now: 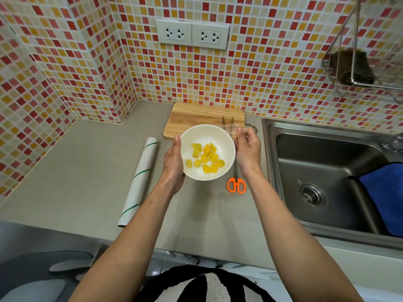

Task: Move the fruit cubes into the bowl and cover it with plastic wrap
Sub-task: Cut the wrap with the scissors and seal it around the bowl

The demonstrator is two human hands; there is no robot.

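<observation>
Round white ceramic bowl (208,152) sits over the grey desk (87,171), just in front of the pale wooden cutting board (202,117). Yellow fruit cubes (206,159) lie inside it, clustered toward the near side. Left hand (173,162) cups the bowl's left wall, thumb at the rim. Right hand (248,149) sits at the bowl's right side, fingers pinching a crumpled piece of clear plastic wrap (232,128) at the far right rim. White roll with green stripes (138,182) lies on the desk, left of the bowl. Orange-handled scissors (236,182) lie right of the bowl, partly hidden. Steel sink (327,171) at right, blue cloth (386,197) on its edge.
</observation>
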